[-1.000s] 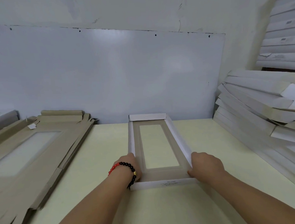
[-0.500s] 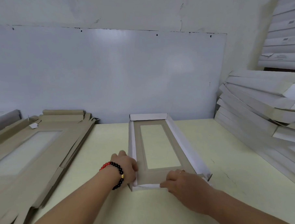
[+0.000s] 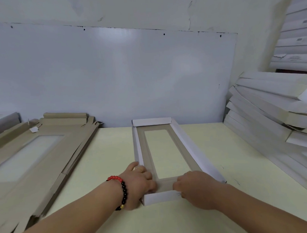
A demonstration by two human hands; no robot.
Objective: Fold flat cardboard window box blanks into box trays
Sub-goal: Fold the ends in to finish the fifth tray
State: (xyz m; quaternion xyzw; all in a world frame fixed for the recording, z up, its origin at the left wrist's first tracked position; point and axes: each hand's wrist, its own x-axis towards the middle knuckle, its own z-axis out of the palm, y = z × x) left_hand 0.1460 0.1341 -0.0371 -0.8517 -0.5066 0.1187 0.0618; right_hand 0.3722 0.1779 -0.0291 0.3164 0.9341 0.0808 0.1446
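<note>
Running lengthwise away from the person, the tray (image 3: pixel 165 151) has its near flap (image 3: pixel 160 197) between left hand (image 3: pixel 139 184) and right hand (image 3: pixel 196 188), both grasping it.

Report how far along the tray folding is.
Done: a pile of folded trays at right. In hand: the left hand and right hand fold the near end wall of the window box tray. Left: the stack of flat blanks.
</note>
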